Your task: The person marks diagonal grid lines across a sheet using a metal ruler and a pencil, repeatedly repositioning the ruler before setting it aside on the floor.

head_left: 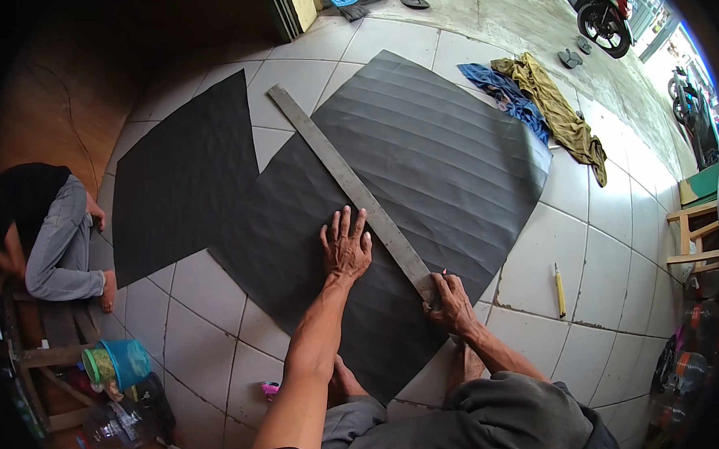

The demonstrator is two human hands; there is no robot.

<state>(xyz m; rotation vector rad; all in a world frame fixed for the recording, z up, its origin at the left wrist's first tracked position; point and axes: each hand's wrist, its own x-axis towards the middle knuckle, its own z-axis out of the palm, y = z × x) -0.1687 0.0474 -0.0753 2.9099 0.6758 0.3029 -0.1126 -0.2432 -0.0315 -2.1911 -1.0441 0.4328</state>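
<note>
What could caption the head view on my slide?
Left hand spread over a black sheet, right hand at the near end of a metal straightedge.

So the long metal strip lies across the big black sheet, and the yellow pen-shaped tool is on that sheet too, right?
Not quite: the head view shows the yellow pen-shaped tool on the floor tiles, beside the sheet. The long metal strip does lie across the big black sheet.

Black sheet (431, 196) with parallel sheen bands, grey ruler (351, 188), white tiles (528, 338), yellow tool (560, 290), blue cloth (517, 101).
</note>
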